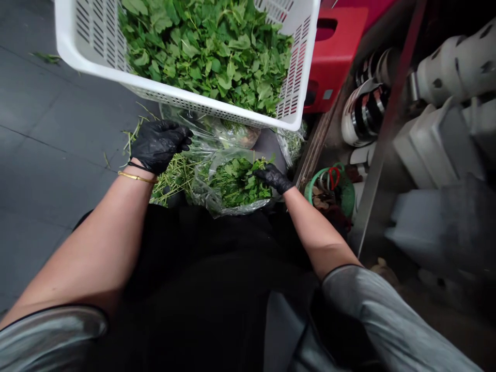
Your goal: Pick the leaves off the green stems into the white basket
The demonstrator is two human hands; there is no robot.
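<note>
Both my hands wear black gloves. My left hand point(158, 144) is curled shut on the edge of a clear plastic bag point(211, 194), just under a white slotted basket point(96, 39) heaped with green leaves point(209, 46). My right hand point(273, 178) reaches into the bag's mouth with its fingers closed on leafy greens point(236, 183) inside. Loose pale green stems point(170, 178) lie on the floor beside the bag, below my left hand.
A red plastic crate point(335, 51) stands behind the basket. To the right is a metal shelf point(382, 150) with stacked bowls point(362, 111) and grey containers point(430, 150). A green bucket point(341, 188) sits near my right forearm. Dark grey tiled floor point(42, 134) spreads to the left.
</note>
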